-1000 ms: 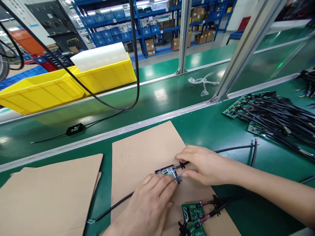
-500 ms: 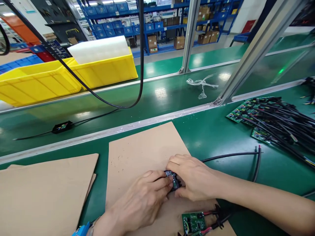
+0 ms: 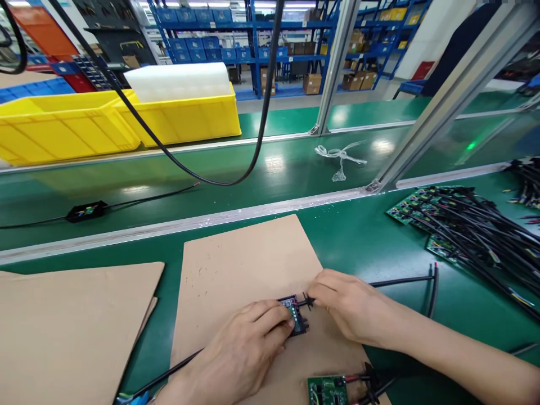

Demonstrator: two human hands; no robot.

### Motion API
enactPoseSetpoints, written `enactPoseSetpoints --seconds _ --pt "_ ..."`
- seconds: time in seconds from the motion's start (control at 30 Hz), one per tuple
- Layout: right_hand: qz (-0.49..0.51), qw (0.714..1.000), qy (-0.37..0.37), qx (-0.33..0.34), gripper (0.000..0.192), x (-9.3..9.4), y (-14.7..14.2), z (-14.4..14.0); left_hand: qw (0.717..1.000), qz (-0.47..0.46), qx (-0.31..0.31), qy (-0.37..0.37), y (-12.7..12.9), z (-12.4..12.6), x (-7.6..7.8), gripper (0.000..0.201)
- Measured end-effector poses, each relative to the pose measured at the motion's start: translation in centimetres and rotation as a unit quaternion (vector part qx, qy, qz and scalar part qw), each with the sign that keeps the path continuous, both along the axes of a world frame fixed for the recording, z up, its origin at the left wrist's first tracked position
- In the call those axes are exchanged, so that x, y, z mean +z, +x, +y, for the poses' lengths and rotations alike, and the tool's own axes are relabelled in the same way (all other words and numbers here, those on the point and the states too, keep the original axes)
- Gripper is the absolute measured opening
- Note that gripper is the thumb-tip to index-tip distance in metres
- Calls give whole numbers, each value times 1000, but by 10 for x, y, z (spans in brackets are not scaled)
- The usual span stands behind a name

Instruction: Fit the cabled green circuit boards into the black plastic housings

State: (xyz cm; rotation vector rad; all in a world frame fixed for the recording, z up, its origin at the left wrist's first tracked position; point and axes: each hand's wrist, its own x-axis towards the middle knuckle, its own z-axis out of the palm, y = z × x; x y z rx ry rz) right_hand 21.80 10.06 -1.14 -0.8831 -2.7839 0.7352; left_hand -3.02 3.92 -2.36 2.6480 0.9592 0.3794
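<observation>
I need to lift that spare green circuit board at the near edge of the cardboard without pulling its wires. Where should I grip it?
Probably pinch the green circuit board by its two long edges, coming from its left. It lies flat on the cardboard sheet, and its red and black wires leave the right end, so the left is free. Its lower part is out of frame.

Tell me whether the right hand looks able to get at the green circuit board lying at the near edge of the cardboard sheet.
Probably yes. The right hand is just beyond the green circuit board on the brown cardboard sheet, with nothing between them. Its fingers pinch the black cable at the small black module, so they must let go first.
</observation>
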Motion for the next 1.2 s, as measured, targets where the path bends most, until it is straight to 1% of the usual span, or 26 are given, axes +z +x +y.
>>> enactPoseSetpoints --seconds 0.13,0.23,0.3,0.37,0.47,0.63,0.7,0.77,0.87,0.93,1.0,1.1,1.2 --pt "-34 998 -24 49 20 8 -18 1 1000 9 13 -1 0 -1 -4 37" --pt "-69 996 2 51 17 15 -26 5 999 30 -13 21 0 0 -6 40" --pt "-88 995 16 46 16 16 -27 8 998 43 -33 31 -1 0 -7 40" --pt "-105 993 16 44 14 15 -28 10 997 49 -39 41 -1 0 -7 40" --pt "-121 992 14 44 13 12 -30 10 997 52 -33 47 -3 -2 -10 46" --pt "-135 988 78 23 16 7 -38 3 996 66 -26 58 0 -6 -14 51" --pt "-139 987 77 15 13 6 -36 2 996 62 -17 56 3 -5 -12 50" --pt "-114 991 66 7 13 3 -31 3 997 50 -10 52 8 -4 -8 49" --pt "-29 998 61 14 10 -6 -19 4 998 37 -17 51 9 -2 -2 49" --pt "16 998 57 22 9 -12 -11 5 997 43 -26 52 7 -2 2 52" --pt "35 998 50 19 10 -16 -7 4 997 51 -24 55 2 -4 6 56" --pt "45 998 45 10 10 -17 -4 2 996 69 -5 47 0 -9 10 58" --pt "41 998 44 3 11 -17 -5 0 997 71 22 37 6 -18 8 65"
